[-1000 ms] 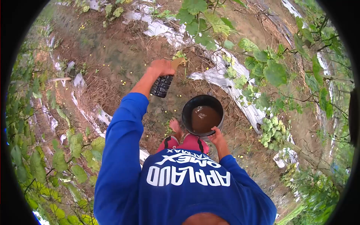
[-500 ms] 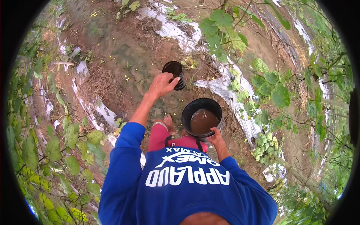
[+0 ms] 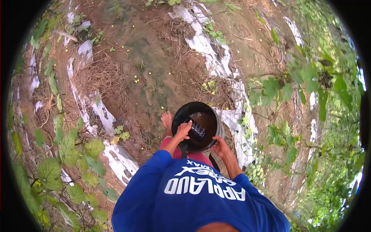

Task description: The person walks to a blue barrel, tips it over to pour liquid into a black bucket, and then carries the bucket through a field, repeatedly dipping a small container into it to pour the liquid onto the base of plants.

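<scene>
My left hand (image 3: pixel 182 132) is wrapped round a small black ribbed cup (image 3: pixel 197 132). The cup is tilted and down inside the mouth of a black bucket (image 3: pixel 180 115). Brownish liquid (image 3: pixel 207 120) shows in the bucket beside the cup, whose lower part is partly hidden. At the near right of the bucket, my right hand (image 3: pixel 222 148) grips the rim. The bucket is held close in front of my body, over my legs.
A bare foot (image 3: pixel 166 119) stands on the muddy soil left of the bucket. Torn white plastic sheeting (image 3: pixel 239 135) runs along the right, with more sheeting (image 3: pixel 103 116) on the left. Leafy vines (image 3: pixel 50 174) hang at both sides, and dry stems (image 3: pixel 102 75) lie ahead.
My left hand has brought the cup back from over the ground and down into the bucket. My right hand keeps hold of the rim. The view has shifted over the ground.
</scene>
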The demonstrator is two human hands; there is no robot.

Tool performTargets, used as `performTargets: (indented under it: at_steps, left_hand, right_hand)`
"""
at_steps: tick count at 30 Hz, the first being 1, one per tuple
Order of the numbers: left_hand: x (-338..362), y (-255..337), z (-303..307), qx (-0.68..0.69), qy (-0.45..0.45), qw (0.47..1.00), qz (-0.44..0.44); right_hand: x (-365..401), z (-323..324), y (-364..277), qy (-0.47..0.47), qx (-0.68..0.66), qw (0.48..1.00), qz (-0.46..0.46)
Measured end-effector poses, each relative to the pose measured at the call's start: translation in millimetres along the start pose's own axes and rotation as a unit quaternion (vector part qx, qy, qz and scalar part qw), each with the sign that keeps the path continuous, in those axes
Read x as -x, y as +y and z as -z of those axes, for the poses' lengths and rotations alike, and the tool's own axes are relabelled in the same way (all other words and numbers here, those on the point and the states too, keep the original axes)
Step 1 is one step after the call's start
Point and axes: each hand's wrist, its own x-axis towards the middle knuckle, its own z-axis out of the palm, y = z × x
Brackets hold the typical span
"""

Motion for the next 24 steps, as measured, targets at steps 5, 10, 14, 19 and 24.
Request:
performTargets:
  at_steps: [5,10,14,19,24]
  left_hand:
    - [-53.8,15.6,62.1,0.099,-0.044,0.993,0.050]
    - [-69.1,55.5,134.6,0.151,0.014,0.988,-0.001]
    - [-59.6,104.9,191.5,0.178,0.043,0.983,-0.029]
    - [-73.9,156.7,251.9,0.190,0.095,0.977,-0.031]
    - [-93.4,206.9,296.6,0.157,0.175,0.972,-0.017]
  right_hand:
    - [14.7,-111.0,-65.9,-0.027,0.138,0.990,0.011]
    - [14.4,-214.4,-110.3,-0.105,0.195,0.975,0.014]
    - [25.0,-302.2,-150.8,-0.144,0.247,0.957,0.049]
    - [8.7,-396.7,-189.8,-0.226,0.320,0.919,0.048]
    - [-23.3,-471.5,-223.8,-0.242,0.358,0.902,0.018]
